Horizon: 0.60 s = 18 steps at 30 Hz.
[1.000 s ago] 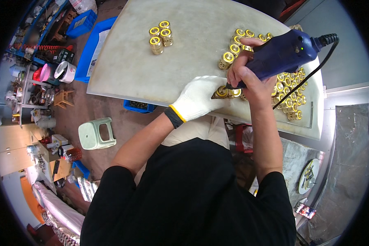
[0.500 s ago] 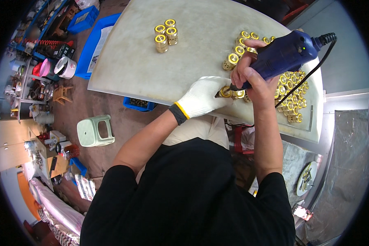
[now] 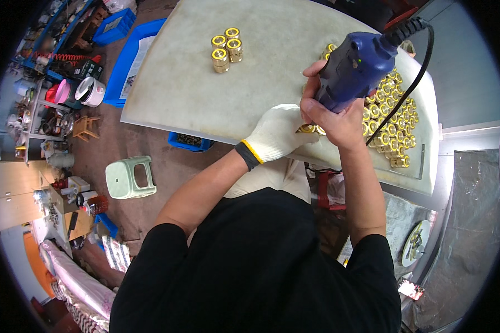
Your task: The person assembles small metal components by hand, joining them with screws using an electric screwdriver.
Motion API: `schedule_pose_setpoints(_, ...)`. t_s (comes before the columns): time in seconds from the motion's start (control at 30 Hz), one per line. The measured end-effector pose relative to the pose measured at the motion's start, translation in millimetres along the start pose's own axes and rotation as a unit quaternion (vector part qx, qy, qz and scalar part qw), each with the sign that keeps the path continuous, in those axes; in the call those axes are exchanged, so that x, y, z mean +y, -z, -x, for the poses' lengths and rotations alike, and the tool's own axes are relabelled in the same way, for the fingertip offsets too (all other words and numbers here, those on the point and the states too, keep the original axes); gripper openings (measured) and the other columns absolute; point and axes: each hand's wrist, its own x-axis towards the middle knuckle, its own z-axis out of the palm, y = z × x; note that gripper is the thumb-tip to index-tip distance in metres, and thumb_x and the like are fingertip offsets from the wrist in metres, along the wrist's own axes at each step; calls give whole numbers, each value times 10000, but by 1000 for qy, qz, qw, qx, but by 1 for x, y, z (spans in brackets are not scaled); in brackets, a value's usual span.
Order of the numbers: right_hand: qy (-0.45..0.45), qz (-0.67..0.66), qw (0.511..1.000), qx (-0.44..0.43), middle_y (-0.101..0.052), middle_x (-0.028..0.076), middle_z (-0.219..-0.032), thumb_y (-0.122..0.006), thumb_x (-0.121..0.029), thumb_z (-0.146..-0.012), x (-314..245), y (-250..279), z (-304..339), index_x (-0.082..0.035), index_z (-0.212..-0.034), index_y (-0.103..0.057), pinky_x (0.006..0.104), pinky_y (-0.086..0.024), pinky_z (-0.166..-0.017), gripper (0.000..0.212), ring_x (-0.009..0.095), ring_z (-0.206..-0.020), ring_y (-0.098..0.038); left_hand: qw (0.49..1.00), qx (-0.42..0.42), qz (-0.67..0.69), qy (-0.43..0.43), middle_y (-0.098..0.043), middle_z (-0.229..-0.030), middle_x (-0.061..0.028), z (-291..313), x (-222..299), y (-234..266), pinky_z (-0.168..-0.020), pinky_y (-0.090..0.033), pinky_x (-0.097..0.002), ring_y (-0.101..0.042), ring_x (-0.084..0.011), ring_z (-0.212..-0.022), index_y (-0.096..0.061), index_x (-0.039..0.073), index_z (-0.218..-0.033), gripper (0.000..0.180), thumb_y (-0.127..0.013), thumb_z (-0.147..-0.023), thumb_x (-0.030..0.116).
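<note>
A dark blue corded power tool (image 3: 353, 69) is gripped in my bare right hand (image 3: 338, 119), tilted with its body up and to the right. Its working tip is hidden behind the hand. My left hand (image 3: 276, 133), in a white knit glove, has its fingers closed at a short brass cylinder (image 3: 306, 129) with a yellow ring on top, by the near edge of the table. Both hands nearly touch there. Many like brass cylinders (image 3: 397, 133) stand packed at the right of the table, and a small group (image 3: 220, 60) stands apart at the far left.
The pale table (image 3: 178, 94) has a curved far edge. From the tool a black cable (image 3: 414, 91) loops down past the cylinders. Left of the table lie a blue crate (image 3: 115, 83) and a green plastic stool (image 3: 129, 177). A blue bin (image 3: 189, 141) shows under the near edge.
My right hand and the power tool have moved left, toward my left hand, and the tool has tipped more upright. My left hand stays almost in place.
</note>
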Motion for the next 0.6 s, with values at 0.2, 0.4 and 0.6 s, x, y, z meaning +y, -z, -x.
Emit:
schedule_pose_setpoints(0.2,30,22,997,73,-646,85,-819,-721,45,-812,12,-1,2,30,-1259,-581,285,-490,-554,468,152,-620,-618,999,-6,-42,31,-740,-976,-196,0,14,6,-843,-542,-516,-700,-425,-981,-738,54,-1036,358,-793,-889,376)
schedule_pose_setpoints(0.4,7,-5,997,73,-668,38,-856,-739,44,-814,4,9,-1,-3,-1198,-656,284,-519,-661,396,108,-731,-650,988,-93,-113,48,-747,-1122,-208,-6,22,17,-909,-555,-485,-705,-412,-1079,-690,44,-1196,403,-760,-927,337)
schedule_pose_setpoints(0.6,124,-39,984,125,-584,30,-767,-803,-67,-864,-42,36,64,-79,-1400,-478,306,-509,-579,628,147,-604,-585,994,12,-107,-18,-730,-1278,-189,6,24,10,-997,-561,-461,-701,-386,-1152,-666,49,-1387,666,-829,-876,445)
